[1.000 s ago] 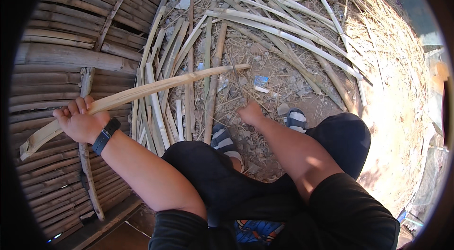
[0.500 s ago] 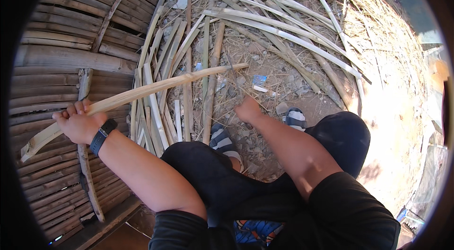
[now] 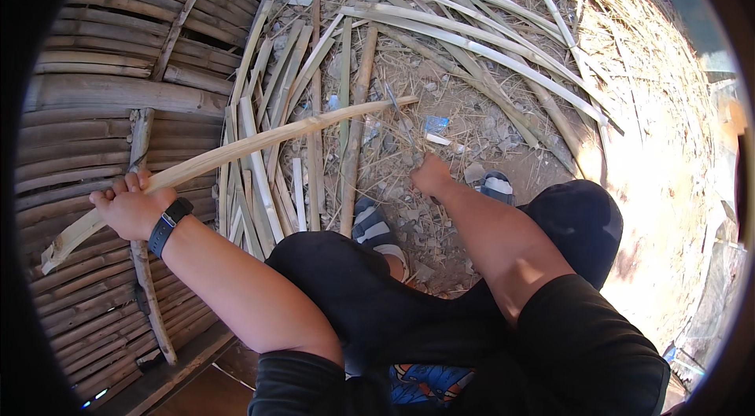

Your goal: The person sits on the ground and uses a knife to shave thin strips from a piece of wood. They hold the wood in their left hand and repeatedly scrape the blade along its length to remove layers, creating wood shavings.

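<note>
Bamboo strip (image 3: 259, 141): long and pale, slanting across the view from low at the left to a tip ahead of the right hand.
Left hand (image 3: 134, 208): fingers wrapped round the strip near its near end, a short length jutting past; arm stretched out leftward.
Right hand (image 3: 430, 178): closed in a fist on a thin dark tool (image 3: 403, 127); forearm reaching forward between the knees.
Crossing: tool over the strip just short of the tip; contact cannot be told.
Left edge: slatted wall (image 3: 94, 133), near the left hand.
Under the strip: loose strips (image 3: 259, 172) along the wall's foot.
Working room: littered ground (image 3: 429, 235) between both sandals (image 3: 377, 231).
</note>
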`<act>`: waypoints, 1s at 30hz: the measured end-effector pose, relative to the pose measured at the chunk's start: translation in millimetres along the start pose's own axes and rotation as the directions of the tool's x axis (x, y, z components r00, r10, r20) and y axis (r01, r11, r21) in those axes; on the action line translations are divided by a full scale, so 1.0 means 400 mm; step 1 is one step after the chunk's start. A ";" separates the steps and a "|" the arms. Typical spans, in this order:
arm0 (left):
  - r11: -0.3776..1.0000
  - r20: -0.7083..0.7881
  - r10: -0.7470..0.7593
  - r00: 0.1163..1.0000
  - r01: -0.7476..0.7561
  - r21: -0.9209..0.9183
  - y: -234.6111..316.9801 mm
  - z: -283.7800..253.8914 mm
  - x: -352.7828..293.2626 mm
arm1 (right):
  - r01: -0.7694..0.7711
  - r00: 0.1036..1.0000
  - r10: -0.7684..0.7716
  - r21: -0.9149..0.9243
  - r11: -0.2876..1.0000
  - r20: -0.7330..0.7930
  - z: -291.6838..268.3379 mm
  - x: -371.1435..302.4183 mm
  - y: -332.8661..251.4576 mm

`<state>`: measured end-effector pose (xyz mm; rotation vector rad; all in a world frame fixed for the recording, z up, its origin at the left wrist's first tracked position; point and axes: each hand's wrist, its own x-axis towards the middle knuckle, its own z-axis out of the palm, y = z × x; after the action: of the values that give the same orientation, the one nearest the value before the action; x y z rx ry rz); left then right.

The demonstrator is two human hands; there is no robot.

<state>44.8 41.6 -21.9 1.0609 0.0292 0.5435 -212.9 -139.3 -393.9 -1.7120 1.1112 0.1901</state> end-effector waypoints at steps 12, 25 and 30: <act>0.985 0.169 -0.174 0.970 0.173 0.022 0.051 0.017 -0.011 | 0.156 0.966 -0.118 0.153 0.976 -0.230 0.044 -0.175 -0.155; 0.980 -0.025 -0.160 0.987 0.161 0.118 -0.084 0.007 -0.007 | 0.312 0.947 -0.310 0.007 0.950 -0.080 -0.039 -0.148 -0.243; 0.976 -0.030 -0.179 0.983 0.181 0.123 -0.076 0.002 -0.014 | -0.102 0.978 0.099 -0.004 0.995 -0.181 -0.092 -0.046 -0.020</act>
<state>52.7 27.1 -48.2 1.1622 0.1762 0.3906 -230.9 -158.3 -361.2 -1.7120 1.3343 0.1068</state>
